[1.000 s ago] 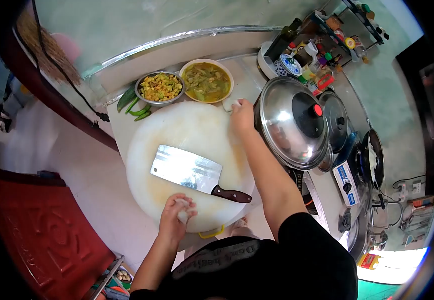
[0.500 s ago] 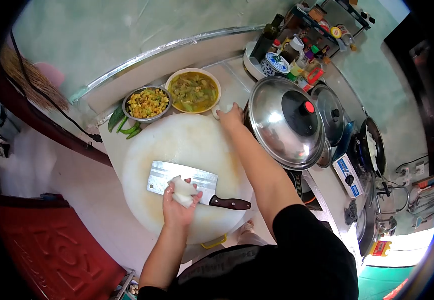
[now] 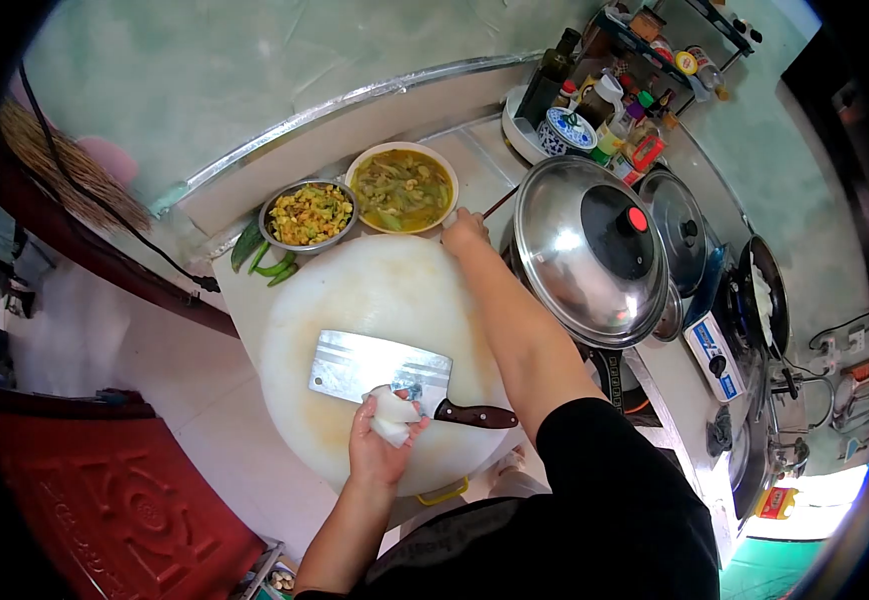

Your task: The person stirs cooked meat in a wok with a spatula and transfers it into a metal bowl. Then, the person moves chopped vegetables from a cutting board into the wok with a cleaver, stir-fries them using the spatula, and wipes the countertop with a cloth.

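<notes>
My left hand (image 3: 383, 440) is wrapped round a soft white piece (image 3: 393, 415), in front of the cleaver's blade. The cleaver (image 3: 380, 368) lies flat on the round white cutting board (image 3: 325, 285), its dark handle pointing right. My right hand (image 3: 465, 230) is at the board's far right edge, beside the bowl of green soup (image 3: 403, 188), with its fingers closed; what they hold is too small to make out. A thin dark stick (image 3: 500, 203) shows between that hand and the large lidded pan (image 3: 590, 250).
A metal bowl of yellow food (image 3: 310, 214) stands behind the board, with green peppers (image 3: 275, 268) beside it. Bottles (image 3: 550, 78) and a blue-and-white jar (image 3: 567, 131) are at the back right. A black wok (image 3: 765, 297) is at the far right.
My left hand has risen over the board's front with the white piece, now fully visible. My right hand has drawn slightly toward the soup bowl. The thin stick has come into sight. The view has shifted.
</notes>
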{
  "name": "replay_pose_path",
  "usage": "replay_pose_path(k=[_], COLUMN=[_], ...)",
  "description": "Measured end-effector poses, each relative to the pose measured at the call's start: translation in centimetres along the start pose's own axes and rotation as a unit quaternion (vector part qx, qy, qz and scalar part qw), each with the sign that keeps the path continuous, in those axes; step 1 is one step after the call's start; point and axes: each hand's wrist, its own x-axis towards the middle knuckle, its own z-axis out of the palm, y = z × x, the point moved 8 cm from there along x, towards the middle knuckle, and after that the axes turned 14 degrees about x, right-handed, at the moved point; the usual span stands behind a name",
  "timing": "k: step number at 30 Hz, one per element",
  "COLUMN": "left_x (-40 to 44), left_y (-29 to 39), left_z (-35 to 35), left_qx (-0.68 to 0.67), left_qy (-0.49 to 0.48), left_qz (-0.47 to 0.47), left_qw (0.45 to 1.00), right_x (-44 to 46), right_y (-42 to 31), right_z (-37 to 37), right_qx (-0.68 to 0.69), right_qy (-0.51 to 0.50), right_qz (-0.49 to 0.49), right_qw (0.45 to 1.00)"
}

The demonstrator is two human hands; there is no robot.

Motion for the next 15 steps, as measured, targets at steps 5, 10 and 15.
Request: replay_pose_path(k=[5,10,15], left_x=[0.3,0.9,2.1], left_y=[-0.1,-0.2,1.4], left_z=[0.7,1.2,2.6], left_qx=[0.015,0.012,0.022], left_qy=[0.002,-0.009,0.023], left_qz=[0.006,0.009,0.047], left_qw=[1.000,1.000,0.998], right_x=[-0.1,-1.6,-9.4], right_y=[0.1,0.2,-3.6], right_z=[-0.5,-2.4,-4.3], right_qx=[-0.008,0.065,0.159], right_qy=[-0.015,0.061,0.076], right_qz=[-0.011,-0.059,-0.351], right_qw=[1.000,0.994,0.919])
